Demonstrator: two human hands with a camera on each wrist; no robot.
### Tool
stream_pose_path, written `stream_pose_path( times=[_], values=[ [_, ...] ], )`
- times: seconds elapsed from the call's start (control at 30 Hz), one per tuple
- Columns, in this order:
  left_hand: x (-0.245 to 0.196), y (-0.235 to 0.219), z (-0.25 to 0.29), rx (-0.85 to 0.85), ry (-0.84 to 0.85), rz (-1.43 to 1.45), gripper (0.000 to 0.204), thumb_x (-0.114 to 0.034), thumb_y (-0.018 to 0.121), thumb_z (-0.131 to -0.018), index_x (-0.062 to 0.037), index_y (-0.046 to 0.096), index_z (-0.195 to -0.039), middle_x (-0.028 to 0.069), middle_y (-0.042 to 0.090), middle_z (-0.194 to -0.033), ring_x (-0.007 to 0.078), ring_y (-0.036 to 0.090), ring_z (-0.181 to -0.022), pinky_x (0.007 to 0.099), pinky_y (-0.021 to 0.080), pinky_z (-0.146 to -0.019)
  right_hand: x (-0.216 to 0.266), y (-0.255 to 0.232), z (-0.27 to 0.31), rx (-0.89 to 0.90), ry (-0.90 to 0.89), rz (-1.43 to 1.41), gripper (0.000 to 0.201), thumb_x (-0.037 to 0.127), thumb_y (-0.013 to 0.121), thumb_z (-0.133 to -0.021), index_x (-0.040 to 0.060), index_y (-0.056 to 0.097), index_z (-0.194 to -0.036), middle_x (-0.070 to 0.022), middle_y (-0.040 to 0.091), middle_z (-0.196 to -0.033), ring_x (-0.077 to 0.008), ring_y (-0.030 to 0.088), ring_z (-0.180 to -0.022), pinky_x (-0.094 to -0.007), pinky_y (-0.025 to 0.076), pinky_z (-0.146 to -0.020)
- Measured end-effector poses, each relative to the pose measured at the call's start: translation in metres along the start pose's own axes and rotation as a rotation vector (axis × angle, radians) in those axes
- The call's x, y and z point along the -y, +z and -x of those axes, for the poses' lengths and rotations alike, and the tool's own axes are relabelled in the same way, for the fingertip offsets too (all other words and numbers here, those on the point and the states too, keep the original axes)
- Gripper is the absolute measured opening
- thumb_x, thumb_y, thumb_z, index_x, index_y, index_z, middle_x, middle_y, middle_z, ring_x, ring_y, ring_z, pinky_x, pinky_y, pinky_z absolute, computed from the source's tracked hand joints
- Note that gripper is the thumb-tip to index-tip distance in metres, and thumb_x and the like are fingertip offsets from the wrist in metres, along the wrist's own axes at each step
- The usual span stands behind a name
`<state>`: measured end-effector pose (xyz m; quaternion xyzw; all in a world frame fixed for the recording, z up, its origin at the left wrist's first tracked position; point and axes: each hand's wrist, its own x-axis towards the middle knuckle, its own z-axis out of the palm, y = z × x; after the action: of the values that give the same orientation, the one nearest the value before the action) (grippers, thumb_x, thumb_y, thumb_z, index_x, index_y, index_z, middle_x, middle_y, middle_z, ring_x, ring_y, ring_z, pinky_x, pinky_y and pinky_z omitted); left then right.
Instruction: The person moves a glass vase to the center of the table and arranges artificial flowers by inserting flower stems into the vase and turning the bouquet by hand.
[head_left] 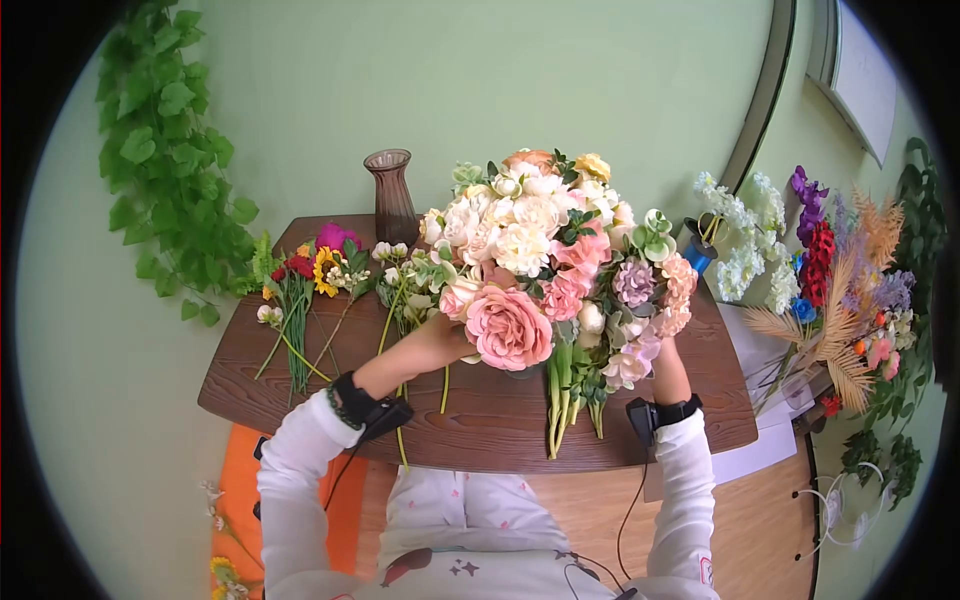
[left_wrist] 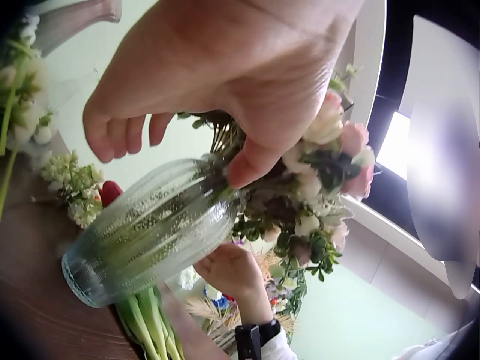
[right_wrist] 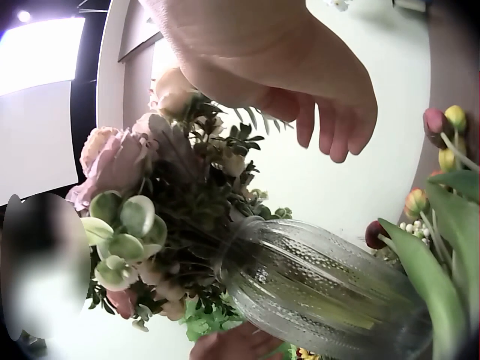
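Note:
A large bouquet of white, peach and pink artificial flowers (head_left: 510, 250) stands in a ribbed clear glass vase (left_wrist: 161, 225) on the dark wooden table (head_left: 270, 370). The flower heads cover most of the vase in the head view. My left hand (head_left: 430, 345) is at the bouquet's left side, beside the big pink rose (head_left: 508, 328). Its fingers are loosely extended, and the thumb overlaps the vase neck in the left wrist view. On the opposite side, my right hand (head_left: 668, 372) is partly hidden by blooms. The right wrist view has its fingers relaxed, hanging near the foliage.
Green-stemmed tulips (head_left: 565, 395) lie in front of the vase. Loose stems with a sunflower (head_left: 325, 270) and red blooms lie at left. A brown glass vase (head_left: 392, 195) stands at the back. More flowers (head_left: 830, 270) crowd the right side; ivy (head_left: 170, 150) hangs on the wall.

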<state>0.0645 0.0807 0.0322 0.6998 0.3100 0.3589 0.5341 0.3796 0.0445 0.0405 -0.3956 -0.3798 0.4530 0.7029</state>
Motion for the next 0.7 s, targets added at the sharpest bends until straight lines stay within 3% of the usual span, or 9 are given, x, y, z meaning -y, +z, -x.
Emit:
stream_pose_path(
  times=[0.03,0.07,0.13,0.17,0.23,0.33,0.4,0.7],
  values=[
    [-0.001,0.005,-0.003,0.046,0.054,-0.026,0.038,-0.009,0.060,-0.073,0.0005,0.047,-0.107,0.0068,0.053,-0.108,0.0157,0.049,-0.099,0.0280,0.040,-0.085,-0.014,-0.059,0.063,0.005,-0.007,0.012,0.024,0.024,0.049,-0.085,0.0108,0.055,-0.104,-0.0029,0.057,-0.094,-0.0165,0.055,-0.085,-0.0276,0.042,-0.077],
    [0.017,0.009,-0.017,0.048,0.056,-0.028,0.038,-0.009,0.060,-0.073,0.0005,0.047,-0.107,0.0068,0.053,-0.108,0.0157,0.049,-0.099,0.0280,0.040,-0.085,-0.015,-0.045,0.057,0.009,-0.016,0.023,0.024,0.024,0.049,-0.085,0.0108,0.055,-0.104,-0.0029,0.057,-0.094,-0.0165,0.055,-0.085,-0.0276,0.042,-0.077],
    [0.068,0.011,-0.054,-0.009,0.145,0.091,0.026,-0.024,0.050,-0.075,-0.0069,0.058,-0.093,0.0015,0.063,-0.087,0.0069,0.055,-0.081,0.0246,0.039,-0.083,-0.013,-0.001,0.027,0.017,-0.040,0.045,0.024,0.024,0.049,-0.085,0.0108,0.055,-0.104,-0.0028,0.057,-0.094,-0.0165,0.055,-0.085,-0.0276,0.042,-0.076],
    [0.068,0.010,-0.058,-0.004,0.151,0.087,0.026,-0.024,0.050,-0.075,-0.0069,0.058,-0.093,0.0015,0.063,-0.087,0.0069,0.055,-0.081,0.0246,0.039,-0.083,-0.013,-0.016,0.037,0.021,-0.054,0.055,0.024,0.024,0.049,-0.084,0.0108,0.055,-0.103,-0.0028,0.057,-0.094,-0.0166,0.055,-0.085,-0.0277,0.042,-0.076],
    [0.078,-0.009,-0.025,-0.003,0.158,0.071,0.026,-0.024,0.050,-0.075,-0.0069,0.058,-0.093,0.0016,0.063,-0.087,0.0071,0.055,-0.081,0.0247,0.039,-0.083,-0.016,0.002,0.032,0.027,-0.081,0.076,0.024,0.024,0.050,-0.084,0.0108,0.055,-0.103,-0.0028,0.057,-0.094,-0.0166,0.055,-0.085,-0.0277,0.042,-0.076],
    [0.068,0.019,-0.068,-0.005,0.160,0.042,0.026,-0.024,0.050,-0.076,-0.0069,0.058,-0.094,0.0017,0.063,-0.088,0.0074,0.055,-0.082,0.0249,0.039,-0.084,-0.015,0.007,0.025,0.037,-0.112,0.101,0.023,0.024,0.050,-0.084,0.0108,0.055,-0.103,-0.0028,0.057,-0.093,-0.0166,0.055,-0.085,-0.0278,0.042,-0.076],
    [0.074,0.005,-0.044,-0.007,0.158,0.017,0.026,-0.024,0.050,-0.076,-0.0069,0.058,-0.095,0.0018,0.063,-0.089,0.0076,0.055,-0.083,0.0250,0.039,-0.084,-0.017,0.007,0.025,0.043,-0.131,0.111,0.023,0.024,0.050,-0.084,0.0108,0.055,-0.103,-0.0027,0.057,-0.093,-0.0166,0.055,-0.084,-0.0278,0.042,-0.075],
    [0.080,0.000,-0.054,-0.025,0.142,-0.056,0.027,-0.023,0.050,-0.076,-0.0069,0.057,-0.096,0.0022,0.062,-0.092,0.0084,0.054,-0.085,0.0254,0.038,-0.085,-0.024,0.007,0.021,0.071,-0.196,0.193,0.023,0.023,0.051,-0.083,0.0108,0.055,-0.102,-0.0026,0.057,-0.092,-0.0167,0.055,-0.084,-0.0281,0.042,-0.075]
  ],
)
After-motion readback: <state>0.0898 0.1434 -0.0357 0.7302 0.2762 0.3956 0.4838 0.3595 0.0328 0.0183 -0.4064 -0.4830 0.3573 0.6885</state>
